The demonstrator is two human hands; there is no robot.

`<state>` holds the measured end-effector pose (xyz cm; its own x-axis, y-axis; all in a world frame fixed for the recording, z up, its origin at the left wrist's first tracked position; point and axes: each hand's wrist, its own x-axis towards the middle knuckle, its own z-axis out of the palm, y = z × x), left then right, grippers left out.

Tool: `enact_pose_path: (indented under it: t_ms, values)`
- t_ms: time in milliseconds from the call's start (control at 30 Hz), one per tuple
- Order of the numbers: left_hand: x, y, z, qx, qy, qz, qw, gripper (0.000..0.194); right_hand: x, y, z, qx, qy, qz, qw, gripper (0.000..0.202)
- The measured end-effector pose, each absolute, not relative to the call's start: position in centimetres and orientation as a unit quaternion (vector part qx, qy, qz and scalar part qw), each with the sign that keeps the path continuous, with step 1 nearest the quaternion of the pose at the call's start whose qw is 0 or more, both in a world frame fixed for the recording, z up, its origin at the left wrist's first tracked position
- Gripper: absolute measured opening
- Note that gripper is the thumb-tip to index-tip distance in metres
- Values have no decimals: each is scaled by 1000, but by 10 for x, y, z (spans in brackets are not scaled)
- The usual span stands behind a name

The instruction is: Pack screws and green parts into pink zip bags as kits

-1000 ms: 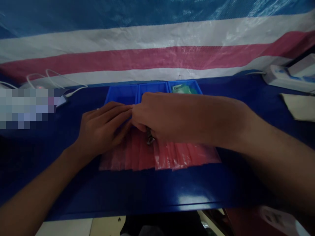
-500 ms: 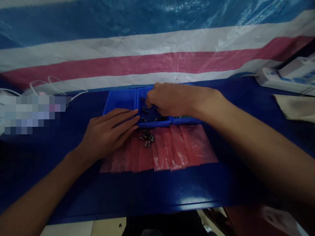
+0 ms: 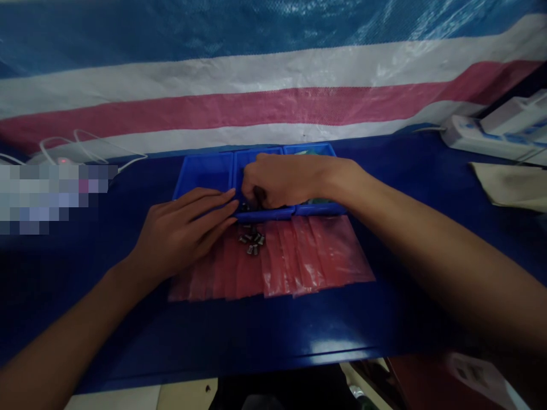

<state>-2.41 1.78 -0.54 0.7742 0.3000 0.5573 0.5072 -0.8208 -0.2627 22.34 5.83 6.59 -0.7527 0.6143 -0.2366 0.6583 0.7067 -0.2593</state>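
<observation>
My right hand (image 3: 284, 179) reaches into the middle blue bin (image 3: 269, 216), its fingers curled down and closed. Whatever they pinch is hidden; a few small dark metal parts show beside the fingertips. My left hand (image 3: 183, 228) lies palm down with its fingers stretched out, at the front of the left blue bin (image 3: 205, 171) and over the left end of a row of red plastic bags (image 3: 325, 256). A small heap of short metal parts, which look like screws (image 3: 252, 242), rests on the bags just right of the left fingertips.
A third blue bin (image 3: 322, 209) with something greenish in it adjoins on the right. White power strips (image 3: 474, 136) and a beige sheet (image 3: 508, 185) lie far right. White cables (image 3: 92, 148) run at the left. A striped tarp (image 3: 256, 108) hangs behind the dark blue table (image 3: 239, 336).
My right hand has moved slightly toward me and left within the middle bin, uncovering more of the right bin. My left hand keeps its place on the bags. The view has shifted slightly.
</observation>
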Motion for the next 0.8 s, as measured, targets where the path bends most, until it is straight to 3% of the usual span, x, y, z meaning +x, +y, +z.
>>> enact_pose_path:
  t_ms: [133, 267, 333, 500, 800]
  values:
    - [-23, 17, -4, -919, -210, -264, 205, 21, 228, 64, 65, 378, 910, -169, 28, 31]
    - [-21, 17, -4, -918, -221, -270, 189, 23, 228, 70, 56, 419, 903, -96, -24, 38]
    - [-21, 18, -4, -918, -215, -269, 198, 22, 227, 70, 53, 420, 903, -92, -14, 36]
    - [-22, 18, -5, -921, -211, -258, 201, 23, 220, 65, 52, 401, 897, -182, 27, 8]
    - [-24, 15, -8, -918, -249, -248, 185, 26, 213, 63, 48, 413, 888, -202, 25, 12]
